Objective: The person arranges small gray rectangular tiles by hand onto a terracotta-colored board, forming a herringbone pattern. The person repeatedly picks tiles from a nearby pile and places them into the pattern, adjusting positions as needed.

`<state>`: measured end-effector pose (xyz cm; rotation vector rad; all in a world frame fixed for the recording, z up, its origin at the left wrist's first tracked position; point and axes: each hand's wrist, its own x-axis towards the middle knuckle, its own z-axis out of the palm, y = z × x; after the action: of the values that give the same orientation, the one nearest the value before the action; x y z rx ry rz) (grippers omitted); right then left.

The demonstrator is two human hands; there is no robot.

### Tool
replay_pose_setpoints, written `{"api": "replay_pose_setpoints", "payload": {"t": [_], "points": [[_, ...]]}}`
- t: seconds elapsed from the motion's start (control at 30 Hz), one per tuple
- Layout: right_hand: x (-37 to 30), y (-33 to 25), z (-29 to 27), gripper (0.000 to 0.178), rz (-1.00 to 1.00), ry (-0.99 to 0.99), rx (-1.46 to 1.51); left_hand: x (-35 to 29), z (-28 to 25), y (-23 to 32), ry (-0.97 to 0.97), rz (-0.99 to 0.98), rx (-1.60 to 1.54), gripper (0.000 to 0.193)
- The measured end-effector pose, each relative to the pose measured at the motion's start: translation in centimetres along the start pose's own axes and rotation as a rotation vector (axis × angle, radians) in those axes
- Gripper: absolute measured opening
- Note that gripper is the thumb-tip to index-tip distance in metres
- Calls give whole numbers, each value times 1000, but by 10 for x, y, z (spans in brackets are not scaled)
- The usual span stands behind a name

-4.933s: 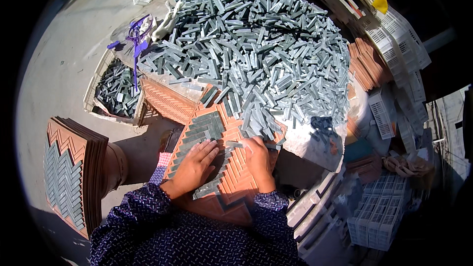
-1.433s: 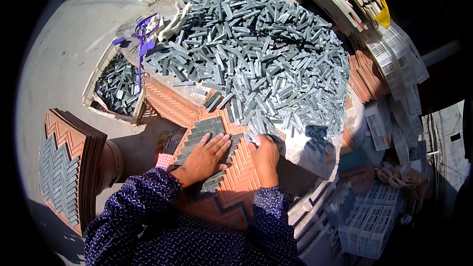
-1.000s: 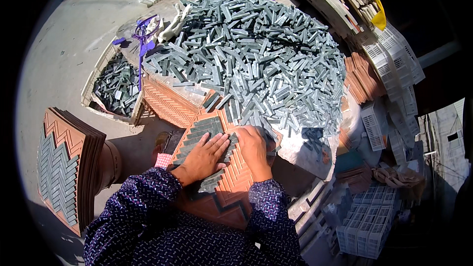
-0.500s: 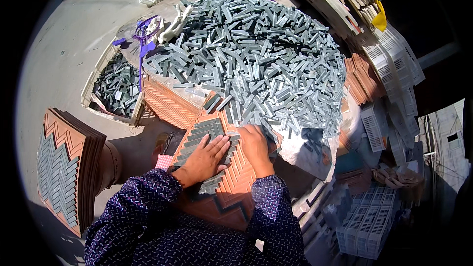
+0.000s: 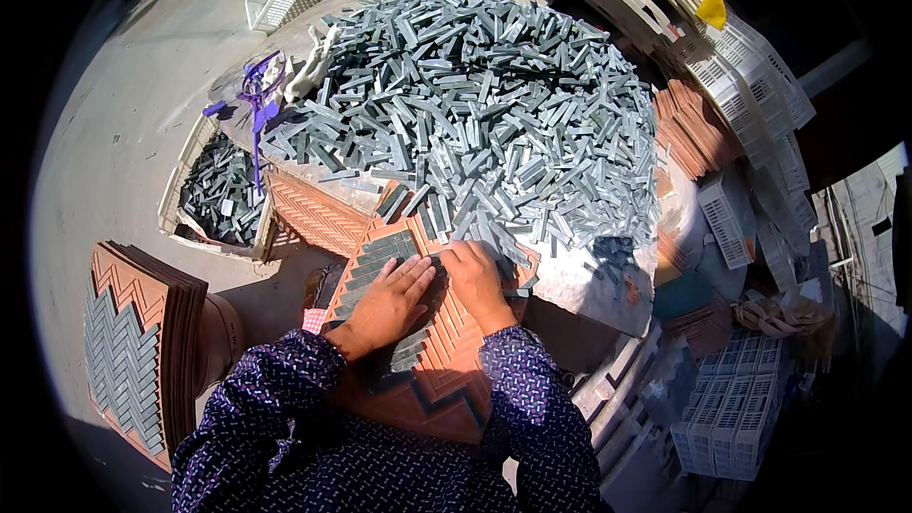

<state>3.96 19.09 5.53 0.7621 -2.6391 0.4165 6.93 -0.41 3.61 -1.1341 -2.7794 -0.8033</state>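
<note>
My left hand (image 5: 388, 304) lies flat, fingers stretched out, on the grey stone strips (image 5: 378, 261) set in a herringbone pattern in an orange grooved tray (image 5: 461, 347). Close beside it my right hand (image 5: 478, 283) reaches over the tray with its fingers bent and pressed together. What those fingertips hold, if anything, is hidden. Bare orange grooves show below the right hand, and a dark zigzag row of strips (image 5: 442, 401) runs near my body. Loose strips (image 5: 427, 214) lie on the tray's far end.
A large heap of grey strips (image 5: 494, 104) covers the stone table beyond the tray. To the left stand a crate of dark strips (image 5: 169, 192) and a stack of orange trays (image 5: 171, 323), its top one partly filled. White plastic crates (image 5: 727, 408) and more orange trays (image 5: 698, 128) are at right.
My right hand has shifted slightly left, closer to my left hand, with its fingers more bent. The left hand stays flat on the strips. The whole view has shifted a little.
</note>
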Motion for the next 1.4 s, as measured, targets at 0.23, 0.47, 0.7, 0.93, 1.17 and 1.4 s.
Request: {"api": "replay_pose_setpoints", "payload": {"t": [0.23, 0.47, 0.7, 0.93, 1.17, 1.4], "points": [[-5, 9, -28, 8, 302, 284, 243, 18, 6, -1, -66, -36, 127, 60], [-60, -6, -33, 19, 580, 67, 171, 11, 9, -7, -38, -33, 128, 64], [-62, -25, -18, 17, 684, 104, 109, 6, 1, 4, -86, -31, 81, 71], [-105, -79, -50, 12, 690, 26, 502, -57, -21, 21, -114, 6, 25, 60], [-137, -119, -58, 13, 757, -176, 626, -79, -14, 51, 48, 5, -395, 35], [-145, -127, -38, 8, 568, -109, 334, -62, -16, 47, -68, 165, -224, 34]]}}
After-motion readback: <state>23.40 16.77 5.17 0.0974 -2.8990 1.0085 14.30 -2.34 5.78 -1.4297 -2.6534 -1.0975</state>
